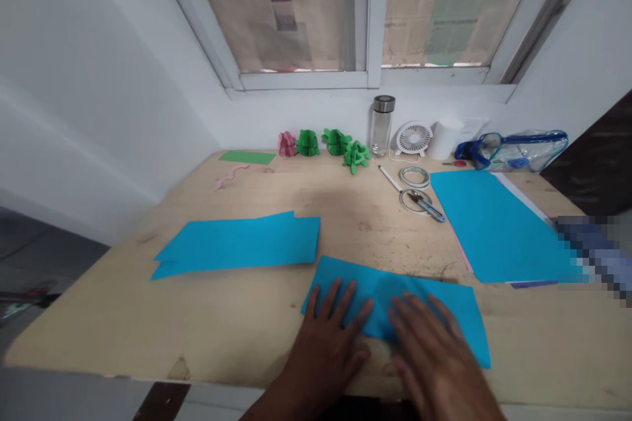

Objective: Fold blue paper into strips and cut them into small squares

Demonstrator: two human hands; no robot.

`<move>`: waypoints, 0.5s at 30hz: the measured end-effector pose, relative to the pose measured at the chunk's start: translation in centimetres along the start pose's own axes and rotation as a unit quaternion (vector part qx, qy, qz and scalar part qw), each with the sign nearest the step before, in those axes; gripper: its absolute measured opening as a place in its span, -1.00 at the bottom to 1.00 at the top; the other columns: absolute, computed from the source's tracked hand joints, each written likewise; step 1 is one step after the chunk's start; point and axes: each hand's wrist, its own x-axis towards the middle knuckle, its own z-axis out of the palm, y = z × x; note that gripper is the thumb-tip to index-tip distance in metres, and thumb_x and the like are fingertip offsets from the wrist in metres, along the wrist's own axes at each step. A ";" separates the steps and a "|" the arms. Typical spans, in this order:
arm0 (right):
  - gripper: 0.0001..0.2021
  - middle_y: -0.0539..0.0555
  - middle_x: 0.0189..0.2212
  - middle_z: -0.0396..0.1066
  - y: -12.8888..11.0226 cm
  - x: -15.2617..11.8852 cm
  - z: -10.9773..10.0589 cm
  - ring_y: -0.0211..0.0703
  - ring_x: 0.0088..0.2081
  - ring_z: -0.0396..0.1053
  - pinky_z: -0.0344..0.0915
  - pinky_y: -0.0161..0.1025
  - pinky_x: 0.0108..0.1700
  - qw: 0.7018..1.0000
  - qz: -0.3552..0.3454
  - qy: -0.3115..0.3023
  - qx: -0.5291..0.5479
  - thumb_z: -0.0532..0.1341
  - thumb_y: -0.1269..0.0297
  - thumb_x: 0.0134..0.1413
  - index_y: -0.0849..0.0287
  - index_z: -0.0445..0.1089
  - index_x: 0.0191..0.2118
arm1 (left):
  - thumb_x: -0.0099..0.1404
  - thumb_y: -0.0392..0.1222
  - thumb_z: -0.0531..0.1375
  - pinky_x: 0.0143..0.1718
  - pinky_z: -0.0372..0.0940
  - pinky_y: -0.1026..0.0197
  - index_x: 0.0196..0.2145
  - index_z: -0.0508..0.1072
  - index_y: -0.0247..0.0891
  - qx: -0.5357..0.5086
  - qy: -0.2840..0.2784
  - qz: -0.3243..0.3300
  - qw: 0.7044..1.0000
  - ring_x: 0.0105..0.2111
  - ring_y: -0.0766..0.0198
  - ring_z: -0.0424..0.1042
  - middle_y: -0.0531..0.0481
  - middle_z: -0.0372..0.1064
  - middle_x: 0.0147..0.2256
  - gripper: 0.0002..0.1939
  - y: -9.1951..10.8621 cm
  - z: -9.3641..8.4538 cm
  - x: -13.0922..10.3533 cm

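Observation:
A long blue paper (395, 283), seemingly folded lengthwise, lies near the front of the table. My left hand (328, 335) rests on its left part, fingers spread flat. Over its middle and right part lies my right hand (429, 335), fingers stretched out and slightly blurred. Parts of the near edge are hidden under both hands. To the left, more blue paper strips (237, 243) lie overlapped. A stack of sheets with a large blue sheet (503, 223) on top sits at the right.
Along the back stand green paper figures (307, 143), a pink one (287, 144), a glass bottle (381, 128), a small fan (414, 139) and a clear pouch (523, 151). Snips (427, 206), tape rolls (415, 177) and a white pen (390, 178) lie centre-right. A green strip (247, 157) lies back left.

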 end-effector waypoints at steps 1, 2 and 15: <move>-0.65 0.05 0.06 0.41 -1.1 0.8 0.8 -0.02 0.13 0.27 0.02 0.04 0.24 1.000 -0.026 0.009 0.006 0.11 0.29 0.17 0.13 0.37 0.07 | 0.27 0.16 0.10 0.22 -0.33 -0.25 0.33 -0.05 0.00 0.005 0.003 0.002 1.000 0.26 -0.16 -0.03 -0.11 0.00 0.30 -0.25 0.0 0.1 0.0; -0.66 0.08 0.04 0.43 -2.1 1.3 1.7 -0.02 0.13 0.27 -0.03 0.05 0.27 0.999 -0.046 0.010 0.009 0.10 0.29 0.17 0.18 0.39 0.04 | 0.28 0.16 0.09 0.22 -0.34 -0.24 0.33 -0.05 -0.03 0.010 0.005 0.005 1.000 0.26 -0.17 -0.04 -0.12 0.00 0.30 -0.25 0.0 0.1 0.0; -0.66 0.05 0.04 0.43 0.3 -3.2 3.0 0.09 0.23 0.11 -0.24 0.19 0.32 0.989 -0.124 0.031 -0.070 0.15 0.14 0.16 0.12 0.44 0.00 | 0.27 0.21 0.08 0.23 -0.41 -0.27 0.33 -0.05 0.00 -0.004 0.001 0.000 1.000 0.28 -0.18 -0.09 -0.10 -0.05 0.32 -0.25 0.0 0.1 -0.1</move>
